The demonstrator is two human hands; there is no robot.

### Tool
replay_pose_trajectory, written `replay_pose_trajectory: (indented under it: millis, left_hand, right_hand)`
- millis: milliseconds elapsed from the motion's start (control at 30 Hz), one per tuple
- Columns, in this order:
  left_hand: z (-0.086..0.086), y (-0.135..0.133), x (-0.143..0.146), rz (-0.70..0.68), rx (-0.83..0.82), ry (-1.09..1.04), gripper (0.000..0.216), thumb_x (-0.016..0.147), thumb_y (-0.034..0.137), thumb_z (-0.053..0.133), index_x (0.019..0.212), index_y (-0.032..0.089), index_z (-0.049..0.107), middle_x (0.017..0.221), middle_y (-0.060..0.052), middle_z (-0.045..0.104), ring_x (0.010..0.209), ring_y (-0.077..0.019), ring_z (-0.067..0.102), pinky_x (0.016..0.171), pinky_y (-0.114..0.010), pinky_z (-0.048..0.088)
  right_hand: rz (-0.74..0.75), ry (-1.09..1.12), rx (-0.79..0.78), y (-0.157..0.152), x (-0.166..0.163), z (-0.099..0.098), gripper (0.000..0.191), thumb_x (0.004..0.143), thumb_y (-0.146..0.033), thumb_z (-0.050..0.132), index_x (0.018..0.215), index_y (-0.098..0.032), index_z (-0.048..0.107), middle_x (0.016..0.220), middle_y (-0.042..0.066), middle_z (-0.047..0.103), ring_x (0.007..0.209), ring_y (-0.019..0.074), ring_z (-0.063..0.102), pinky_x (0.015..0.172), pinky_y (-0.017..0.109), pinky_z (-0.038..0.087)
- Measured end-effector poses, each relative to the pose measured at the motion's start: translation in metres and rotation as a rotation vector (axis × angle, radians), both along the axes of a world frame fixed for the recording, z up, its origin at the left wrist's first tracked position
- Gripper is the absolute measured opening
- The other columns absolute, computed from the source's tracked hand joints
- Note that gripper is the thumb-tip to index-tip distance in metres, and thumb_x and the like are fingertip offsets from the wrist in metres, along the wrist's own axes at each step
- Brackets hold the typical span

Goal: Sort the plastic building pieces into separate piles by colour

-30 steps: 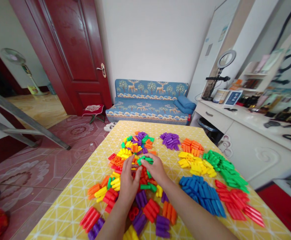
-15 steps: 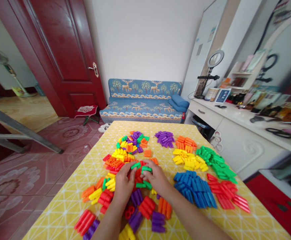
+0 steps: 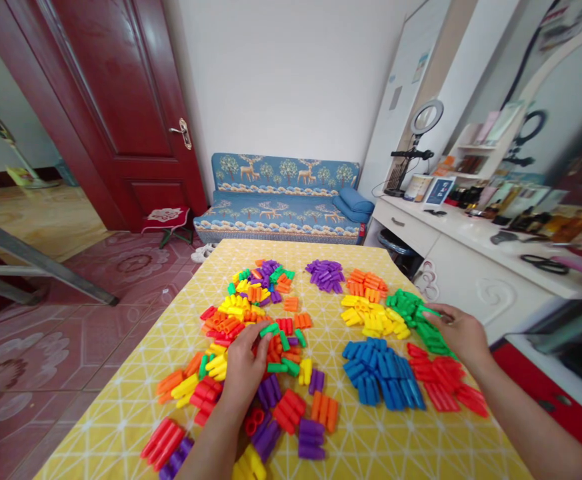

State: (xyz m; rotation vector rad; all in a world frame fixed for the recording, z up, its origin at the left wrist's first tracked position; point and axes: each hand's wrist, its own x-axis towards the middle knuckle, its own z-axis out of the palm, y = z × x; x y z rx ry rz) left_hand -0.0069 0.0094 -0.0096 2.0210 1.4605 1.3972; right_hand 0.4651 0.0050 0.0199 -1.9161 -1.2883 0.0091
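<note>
I'm pinching a green peg (image 3: pixel 269 329) w/ L hand (image 3: pixel 243 367), mixed pile (image 3: pixel 251 313), table (image 3: pixel 371 447) centre. R hand (image 3: pixel 458 331) is curling over green pile (image 3: pixel 421 320) nr right edge; can't tell if gripping.

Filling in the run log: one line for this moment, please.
left hand: on mixed pieces | right hand: at green pile | surface: yellow tablecloth

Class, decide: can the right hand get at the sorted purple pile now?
Probably yes: the right hand sits at the green pile, and the purple pile lies uncovered, only low orange pieces between.
</note>
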Motion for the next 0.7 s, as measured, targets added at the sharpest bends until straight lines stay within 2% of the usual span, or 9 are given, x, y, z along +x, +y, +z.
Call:
replay_pose_trajectory:
  millis: [67,167,367,500,700]
  left_hand:
    - [0.0,0.0,0.0,-0.005,0.002,0.005,0.024,0.089,0.029,0.052,0.105,0.019,0.065,0.099,-0.008,0.071,0.092,-0.0211,0.067,0.082,-0.036,0.054]
    - [0.0,0.0,0.0,-0.009,0.01,0.009,0.023,0.089,0.029,0.052,0.105,0.018,0.065,0.098,-0.007,0.071,0.091,-0.0206,0.067,0.081,-0.035,0.055]
    - [0.002,0.0,0.0,-0.001,0.012,-0.002,0.024,0.088,0.029,0.052,0.103,0.019,0.067,0.095,-0.007,0.072,0.087,-0.021,0.068,0.079,-0.035,0.055]
    - [0.003,-0.001,0.0,0.004,0.007,-0.001,0.024,0.087,0.029,0.053,0.103,0.02,0.067,0.095,-0.006,0.072,0.086,-0.0211,0.068,0.077,-0.034,0.055]
    - [0.001,-0.001,0.0,-0.003,0.009,0.007,0.024,0.087,0.029,0.053,0.104,0.02,0.066,0.098,-0.006,0.072,0.091,-0.0215,0.067,0.08,-0.034,0.054]
  right_hand:
    - [-0.02,0.003,-0.049,-0.007,0.024,-0.007,0.038,0.064,-0.054,0.065,0.084,-0.023,0.072,0.074,0.01,0.071,0.066,0.0259,0.066,0.056,0.035,0.045]
    - [-0.008,0.004,-0.047,-0.013,0.038,-0.015,0.03,0.063,-0.05,0.067,0.077,-0.024,0.07,0.075,0.014,0.072,0.069,0.0276,0.067,0.06,0.037,0.047]
    - [0.031,0.016,-0.014,-0.004,0.028,-0.021,0.044,0.058,-0.062,0.063,0.076,-0.022,0.069,0.068,0.01,0.07,0.062,0.0283,0.067,0.056,0.038,0.048]
    - [0.017,-0.016,-0.026,0.002,0.021,-0.022,0.047,0.061,-0.062,0.057,0.079,-0.02,0.069,0.065,0.008,0.069,0.057,0.0253,0.064,0.052,0.035,0.046]
    - [-0.017,-0.154,0.075,-0.001,0.007,-0.015,0.041,0.068,-0.052,0.053,0.081,-0.017,0.069,0.084,0.012,0.068,0.057,0.0203,0.061,0.056,0.035,0.047]
